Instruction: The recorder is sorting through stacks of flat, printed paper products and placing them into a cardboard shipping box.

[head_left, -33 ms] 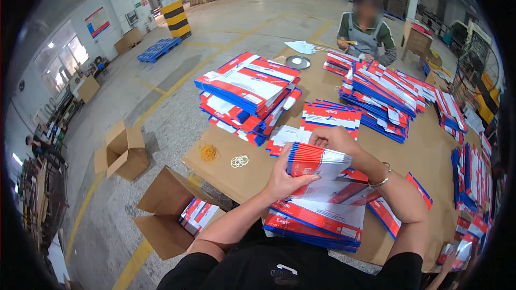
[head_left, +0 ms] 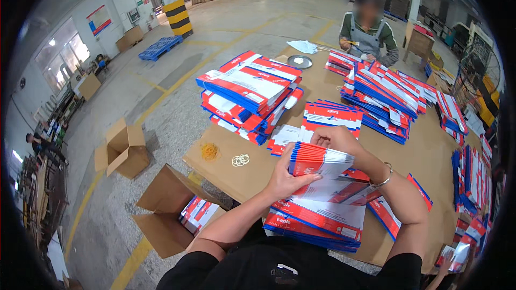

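My left hand [head_left: 287, 179] grips a fanned bundle of flat red, white and blue printed packages [head_left: 317, 161], its thumb across the near face. The bundle stands on edge, tilted, above a stack of similar packages [head_left: 317, 224] close to my body. My right hand [head_left: 337, 138] is at the bundle's far upper edge with its fingers curled in. Its fingertips are partly hidden, so whatever they pinch cannot be made out. Just beyond my hands lies a spread row of the same packages [head_left: 332, 118].
Taller piles [head_left: 247, 83] [head_left: 381, 94] stand farther back on the brown table [head_left: 215, 156]. Orange rubber bands [head_left: 209, 151] and pale bands [head_left: 241, 160] lie near its left edge. Open cartons [head_left: 126, 150] [head_left: 166, 198] sit on the floor. A co-worker [head_left: 368, 27] is across the table.
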A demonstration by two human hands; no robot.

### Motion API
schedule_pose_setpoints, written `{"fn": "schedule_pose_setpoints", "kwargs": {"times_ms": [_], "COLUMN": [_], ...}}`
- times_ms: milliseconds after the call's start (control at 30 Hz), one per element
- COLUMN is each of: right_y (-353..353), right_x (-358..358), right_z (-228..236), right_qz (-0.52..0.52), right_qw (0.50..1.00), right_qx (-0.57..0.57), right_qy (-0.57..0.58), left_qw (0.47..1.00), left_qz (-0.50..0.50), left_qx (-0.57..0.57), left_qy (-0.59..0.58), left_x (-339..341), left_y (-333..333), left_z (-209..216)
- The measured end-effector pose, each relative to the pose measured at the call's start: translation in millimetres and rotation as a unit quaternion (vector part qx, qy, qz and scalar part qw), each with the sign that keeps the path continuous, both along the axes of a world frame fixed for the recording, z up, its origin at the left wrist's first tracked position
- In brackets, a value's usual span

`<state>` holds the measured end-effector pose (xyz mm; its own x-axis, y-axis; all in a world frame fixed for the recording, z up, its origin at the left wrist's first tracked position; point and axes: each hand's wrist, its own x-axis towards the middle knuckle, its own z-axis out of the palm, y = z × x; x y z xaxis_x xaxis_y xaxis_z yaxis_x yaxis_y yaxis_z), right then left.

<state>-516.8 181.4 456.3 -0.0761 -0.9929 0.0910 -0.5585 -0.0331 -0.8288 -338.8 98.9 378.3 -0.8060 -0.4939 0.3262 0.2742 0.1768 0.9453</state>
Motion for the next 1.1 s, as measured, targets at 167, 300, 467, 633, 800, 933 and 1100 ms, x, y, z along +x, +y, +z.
{"fn": "schedule_pose_setpoints", "kwargs": {"times_ms": [167, 300, 467, 633, 800, 933, 1100], "right_y": [2.2, 2.3, -4.3, -2.0, 5.0, 4.8, 3.6], "right_x": [7.9, -3.8, -26.2, -21.4, -9.4, -4.7, -6.7], "right_z": [9.0, 2.1, -13.0, -19.6, -1.6, -5.0, 1.0], "right_qz": [-0.002, 0.005, 0.123, 0.095, 0.024, 0.087, 0.077], "right_qw": [1.0, 0.995, 0.989, 0.995, 0.932, 0.9, 0.889], "right_qx": [-0.005, 0.025, -0.063, 0.004, 0.049, 0.089, 0.035], "right_qy": [-0.009, -0.097, 0.045, 0.024, -0.357, -0.418, -0.45], "left_qw": [1.0, 0.999, 0.999, 0.997, 0.997, 0.997, 0.997], "left_qz": [-0.024, -0.031, -0.011, -0.035, -0.059, -0.074, -0.039], "left_qx": [0.002, 0.011, 0.031, 0.064, 0.043, -0.015, 0.046], "left_qy": [0.017, 0.025, 0.035, 0.026, 0.024, 0.012, 0.046], "left_x": [3.9, 0.3, -3.3, -0.5, 6.9, 8.1, 0.5], "left_y": [-0.7, -1.1, -5.2, -5.1, -9.5, -13.3, -12.6], "left_z": [11.1, 11.0, 5.6, 4.4, 2.5, -1.5, -4.3]}}
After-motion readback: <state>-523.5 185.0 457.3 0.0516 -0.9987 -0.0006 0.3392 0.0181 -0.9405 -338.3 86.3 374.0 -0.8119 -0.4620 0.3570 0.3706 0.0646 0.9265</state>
